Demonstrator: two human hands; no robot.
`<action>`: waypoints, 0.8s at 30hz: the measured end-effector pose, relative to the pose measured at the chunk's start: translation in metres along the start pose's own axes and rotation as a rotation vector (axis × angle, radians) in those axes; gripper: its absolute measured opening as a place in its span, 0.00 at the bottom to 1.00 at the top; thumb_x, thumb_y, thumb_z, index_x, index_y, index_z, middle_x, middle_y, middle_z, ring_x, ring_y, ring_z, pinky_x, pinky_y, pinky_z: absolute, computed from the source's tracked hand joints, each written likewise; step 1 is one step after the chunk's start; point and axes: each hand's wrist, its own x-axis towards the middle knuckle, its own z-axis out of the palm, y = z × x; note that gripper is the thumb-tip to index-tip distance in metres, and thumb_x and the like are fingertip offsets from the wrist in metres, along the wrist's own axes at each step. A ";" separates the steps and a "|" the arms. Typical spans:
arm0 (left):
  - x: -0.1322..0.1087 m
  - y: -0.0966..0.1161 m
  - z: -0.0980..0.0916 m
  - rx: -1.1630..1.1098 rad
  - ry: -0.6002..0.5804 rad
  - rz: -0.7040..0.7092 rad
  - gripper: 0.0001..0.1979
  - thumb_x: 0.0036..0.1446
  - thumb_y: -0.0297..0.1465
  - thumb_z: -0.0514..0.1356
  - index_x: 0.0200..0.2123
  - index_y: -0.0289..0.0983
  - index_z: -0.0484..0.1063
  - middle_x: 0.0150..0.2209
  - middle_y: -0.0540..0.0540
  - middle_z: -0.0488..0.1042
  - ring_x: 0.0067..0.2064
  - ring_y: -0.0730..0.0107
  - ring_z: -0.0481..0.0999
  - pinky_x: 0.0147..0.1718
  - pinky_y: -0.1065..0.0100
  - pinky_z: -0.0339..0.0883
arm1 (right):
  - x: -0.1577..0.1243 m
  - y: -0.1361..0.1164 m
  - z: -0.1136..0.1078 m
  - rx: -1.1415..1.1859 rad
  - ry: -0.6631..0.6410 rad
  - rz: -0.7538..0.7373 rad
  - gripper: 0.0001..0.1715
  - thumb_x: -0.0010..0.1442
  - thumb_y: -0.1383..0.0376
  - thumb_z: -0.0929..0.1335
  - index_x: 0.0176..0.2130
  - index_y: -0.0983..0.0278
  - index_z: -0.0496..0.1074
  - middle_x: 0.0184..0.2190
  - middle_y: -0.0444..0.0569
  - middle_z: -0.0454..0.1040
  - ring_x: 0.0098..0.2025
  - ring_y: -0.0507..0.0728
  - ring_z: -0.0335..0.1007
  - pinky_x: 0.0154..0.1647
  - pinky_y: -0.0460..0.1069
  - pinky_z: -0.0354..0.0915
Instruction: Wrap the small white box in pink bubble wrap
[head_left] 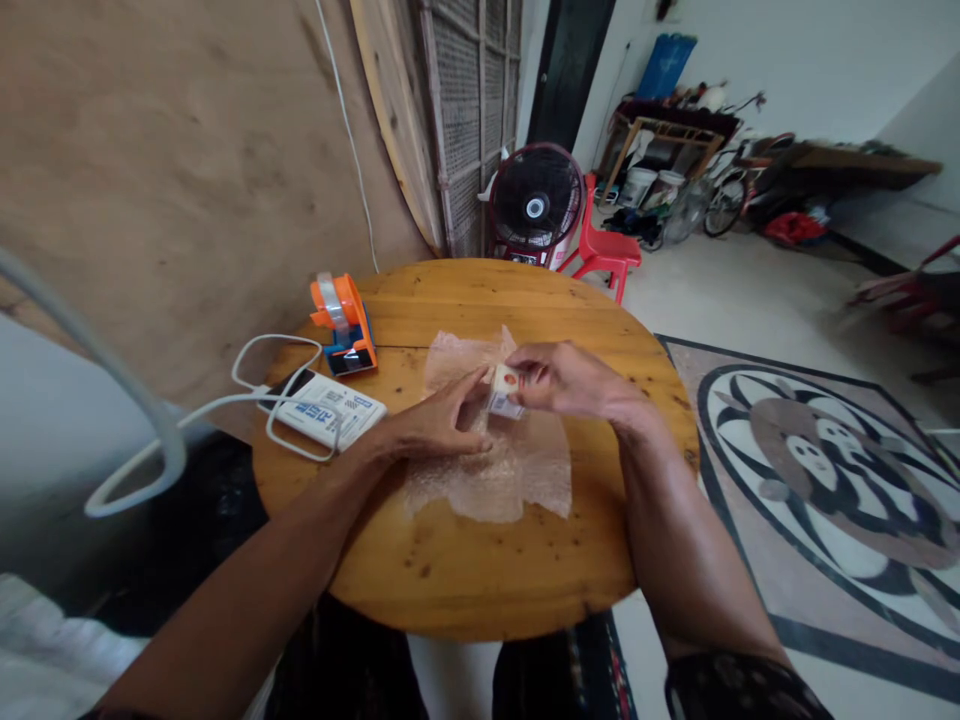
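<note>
A small white box (507, 392) with a reddish-orange mark is gripped by my right hand (564, 378), above the middle of the table. Beneath it lies a spread sheet of bubble wrap (487, 490), clear with a pinkish tint. My left hand (448, 415) is over the wrap just left of the box, thumb and fingers apart and curved toward it. Whether its fingertips touch the box I cannot tell.
The round wooden table (480, 590) holds an orange and blue tape dispenser (343, 325) and a white box with blue print (330, 408), a white cable (169, 440) looping over it. Beyond the table stand a fan (536, 205) and a red chair (606, 245).
</note>
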 end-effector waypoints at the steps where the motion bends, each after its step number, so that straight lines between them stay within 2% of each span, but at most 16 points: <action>1: -0.001 0.000 0.000 0.045 0.002 -0.019 0.50 0.47 0.36 0.65 0.69 0.39 0.43 0.67 0.38 0.57 0.66 0.50 0.59 0.63 0.49 0.55 | -0.001 0.005 -0.006 0.040 0.067 0.025 0.17 0.52 0.60 0.71 0.42 0.64 0.76 0.30 0.44 0.76 0.30 0.52 0.69 0.32 0.46 0.61; 4: -0.001 0.001 0.000 0.202 -0.015 -0.048 0.49 0.47 0.42 0.66 0.68 0.39 0.48 0.68 0.39 0.54 0.67 0.46 0.56 0.65 0.48 0.51 | -0.007 0.024 -0.024 0.086 0.271 0.084 0.19 0.52 0.57 0.72 0.42 0.65 0.76 0.34 0.47 0.77 0.34 0.54 0.70 0.34 0.48 0.64; 7: -0.001 0.003 0.000 0.353 -0.036 -0.038 0.49 0.46 0.46 0.66 0.67 0.37 0.51 0.68 0.38 0.54 0.68 0.44 0.53 0.66 0.48 0.47 | -0.013 0.045 -0.035 -0.065 0.390 0.211 0.18 0.51 0.57 0.72 0.41 0.63 0.76 0.34 0.49 0.77 0.34 0.56 0.71 0.35 0.50 0.66; 9: -0.001 0.004 0.000 0.410 -0.055 -0.011 0.48 0.46 0.46 0.66 0.67 0.36 0.52 0.68 0.38 0.54 0.68 0.46 0.52 0.66 0.49 0.46 | -0.015 0.057 -0.037 -0.235 0.381 0.353 0.17 0.50 0.59 0.73 0.41 0.62 0.76 0.33 0.50 0.78 0.34 0.58 0.72 0.35 0.52 0.66; 11: 0.000 0.003 0.000 0.448 -0.066 0.019 0.47 0.47 0.46 0.66 0.66 0.36 0.55 0.68 0.38 0.55 0.68 0.47 0.52 0.66 0.50 0.45 | -0.016 0.065 -0.037 -0.357 0.273 0.459 0.17 0.49 0.61 0.73 0.41 0.62 0.76 0.34 0.52 0.78 0.36 0.61 0.74 0.37 0.54 0.67; 13: 0.000 0.002 0.001 0.476 -0.068 0.036 0.45 0.47 0.47 0.66 0.65 0.37 0.57 0.67 0.38 0.56 0.68 0.47 0.52 0.66 0.49 0.45 | -0.015 0.066 -0.035 -0.382 0.175 0.473 0.20 0.49 0.63 0.72 0.43 0.63 0.76 0.40 0.54 0.79 0.41 0.64 0.74 0.43 0.57 0.68; 14: 0.001 0.001 0.001 0.490 -0.070 0.037 0.45 0.47 0.48 0.66 0.64 0.37 0.58 0.67 0.39 0.56 0.68 0.46 0.51 0.66 0.49 0.45 | -0.014 0.064 -0.034 -0.364 0.175 0.445 0.22 0.49 0.63 0.72 0.46 0.63 0.76 0.44 0.56 0.78 0.45 0.65 0.74 0.46 0.58 0.67; 16: 0.000 0.000 0.001 0.516 -0.071 0.032 0.45 0.46 0.49 0.66 0.64 0.38 0.60 0.68 0.39 0.55 0.69 0.45 0.48 0.66 0.47 0.43 | -0.013 0.053 -0.031 -0.276 0.293 0.345 0.25 0.52 0.61 0.72 0.50 0.64 0.74 0.50 0.57 0.76 0.50 0.65 0.72 0.52 0.60 0.65; 18: 0.000 0.000 0.001 0.534 -0.074 0.026 0.45 0.46 0.50 0.66 0.64 0.37 0.60 0.68 0.38 0.55 0.69 0.44 0.47 0.66 0.47 0.41 | -0.012 0.035 -0.026 -0.106 0.432 0.189 0.22 0.55 0.59 0.70 0.48 0.65 0.74 0.47 0.55 0.77 0.49 0.62 0.72 0.53 0.59 0.65; 19: 0.000 0.000 0.001 0.537 -0.075 0.029 0.45 0.46 0.51 0.66 0.64 0.36 0.60 0.68 0.37 0.55 0.69 0.45 0.48 0.66 0.47 0.41 | -0.012 0.024 -0.023 0.015 0.455 0.092 0.18 0.57 0.59 0.69 0.45 0.65 0.75 0.43 0.53 0.78 0.46 0.60 0.74 0.51 0.57 0.66; 20: -0.001 0.000 0.001 0.536 -0.071 0.039 0.45 0.47 0.51 0.66 0.64 0.36 0.60 0.67 0.37 0.56 0.69 0.45 0.49 0.66 0.47 0.42 | -0.012 0.013 -0.018 0.114 0.417 0.003 0.16 0.58 0.59 0.68 0.44 0.65 0.75 0.41 0.51 0.78 0.43 0.58 0.74 0.49 0.56 0.67; 22: -0.001 0.000 0.001 0.530 -0.061 0.075 0.44 0.47 0.51 0.66 0.63 0.36 0.60 0.66 0.36 0.58 0.68 0.45 0.53 0.66 0.47 0.45 | -0.012 -0.011 -0.005 0.209 0.259 -0.134 0.14 0.60 0.60 0.68 0.43 0.65 0.75 0.38 0.49 0.78 0.41 0.56 0.74 0.46 0.53 0.69; 24: 0.000 -0.002 0.001 0.513 -0.047 0.134 0.39 0.50 0.49 0.65 0.62 0.37 0.63 0.64 0.38 0.62 0.65 0.47 0.59 0.64 0.48 0.52 | -0.011 -0.031 0.012 0.215 0.068 -0.269 0.13 0.62 0.62 0.67 0.45 0.64 0.74 0.41 0.48 0.78 0.44 0.56 0.74 0.48 0.53 0.68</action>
